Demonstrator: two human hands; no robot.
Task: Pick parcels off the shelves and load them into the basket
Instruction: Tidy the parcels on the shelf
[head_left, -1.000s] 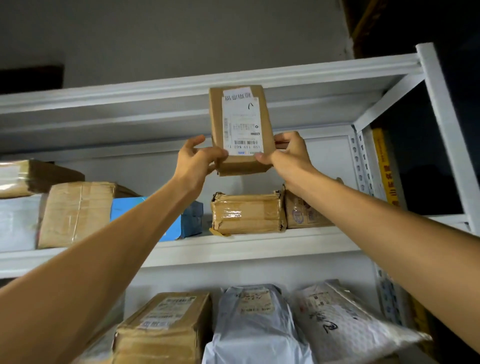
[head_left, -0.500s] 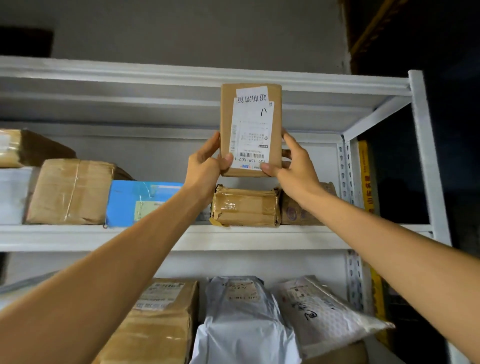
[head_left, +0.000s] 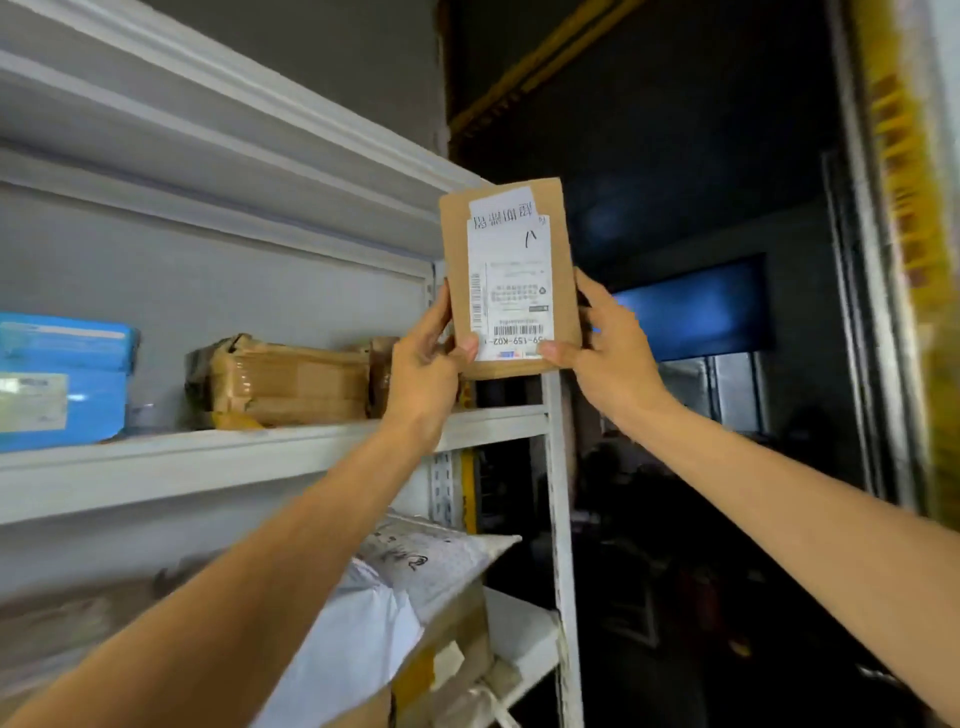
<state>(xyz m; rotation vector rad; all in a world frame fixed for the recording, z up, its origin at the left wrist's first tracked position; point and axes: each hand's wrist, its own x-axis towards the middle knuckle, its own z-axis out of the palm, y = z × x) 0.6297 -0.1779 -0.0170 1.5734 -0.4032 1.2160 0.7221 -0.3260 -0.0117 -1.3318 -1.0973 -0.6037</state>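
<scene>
Bare forearms (head_left: 291, 545) end in bare left grip (head_left: 423, 364) and right grip (head_left: 613, 345).

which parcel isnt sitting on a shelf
The flat brown cardboard parcel with the white shipping label, held upright between the left hand and right hand; the others lie on the white metal shelves.

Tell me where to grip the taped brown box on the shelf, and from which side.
Take its front edge, coming from the front of the shelf. The taped brown box lies flat and low, so a hand likely spans its height. A brown parcel crowds its right end. Free a hand first: left hand and right hand hold the labelled parcel.
</scene>
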